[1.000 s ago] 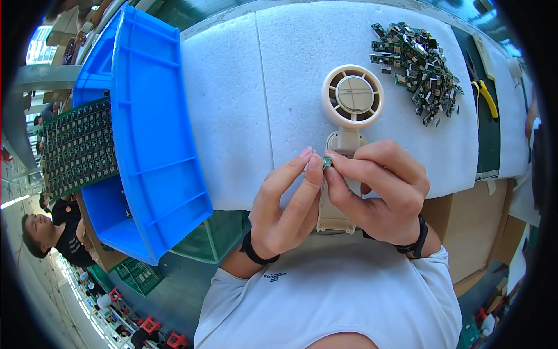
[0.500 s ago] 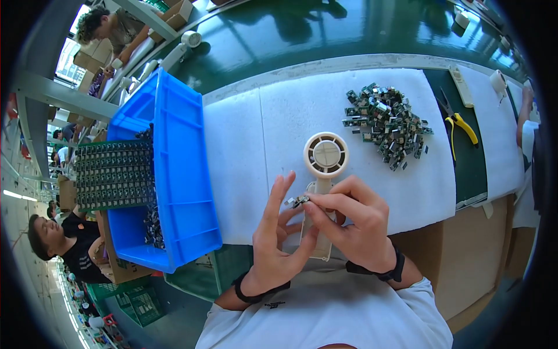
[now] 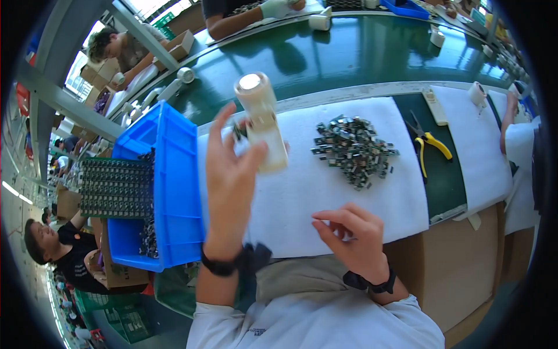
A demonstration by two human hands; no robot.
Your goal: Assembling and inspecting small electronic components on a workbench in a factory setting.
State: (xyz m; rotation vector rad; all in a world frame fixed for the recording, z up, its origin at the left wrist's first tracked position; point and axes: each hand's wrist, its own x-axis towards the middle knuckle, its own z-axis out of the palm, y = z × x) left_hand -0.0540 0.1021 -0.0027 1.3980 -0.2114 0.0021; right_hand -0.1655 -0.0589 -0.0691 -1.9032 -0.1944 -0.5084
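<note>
My left hand (image 3: 232, 168) is raised over the far left of the white foam sheet (image 3: 285, 227), wrapped around a cream handheld fan (image 3: 270, 136). The fan stands nearly upright, its round head up near the green belt, and is slightly blurred. A small dark green piece (image 3: 239, 129) shows between my left fingers and the fan. Low over the sheet's front edge, my right hand (image 3: 357, 230) is closed in a pinch; whether anything tiny is between its fingertips I cannot make out. Beyond it lies a heap of small circuit boards (image 3: 354, 151).
A blue bin (image 3: 177, 186) stands at the left, holding board panels (image 3: 116, 189) and loose boards. Yellow-handled pliers (image 3: 436, 145) and a cream casing (image 3: 435, 107) lie right of the heap. The green belt (image 3: 349, 55) runs across the far side. Co-workers sit around.
My left hand has lifted the fan off the sheet and carried it away from me and leftward. My right hand has come away from the fan. The view has shifted.
</note>
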